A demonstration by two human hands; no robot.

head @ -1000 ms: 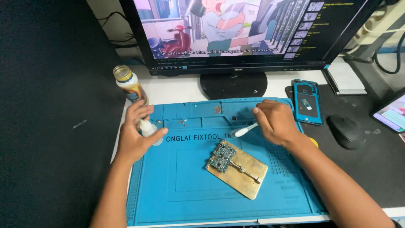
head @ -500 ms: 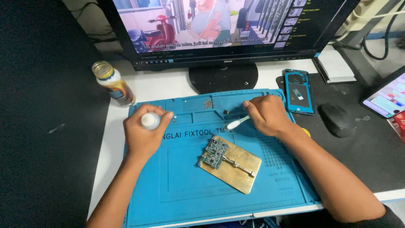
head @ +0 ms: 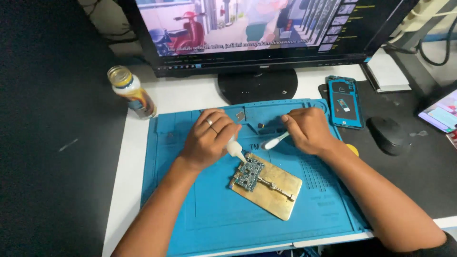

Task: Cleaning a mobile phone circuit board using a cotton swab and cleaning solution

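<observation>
circuit board (head: 248,173) on brass plate (head: 273,189)

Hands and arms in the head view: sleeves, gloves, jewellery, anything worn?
Both forearms are bare to the frame edge, with no gloves and no watch. The left hand wears a thin, silver-looking ring on one finger. The right hand shows nothing worn. A bit of dark cloth, perhaps a sleeve, shows at the right arm's bottom corner.
</observation>
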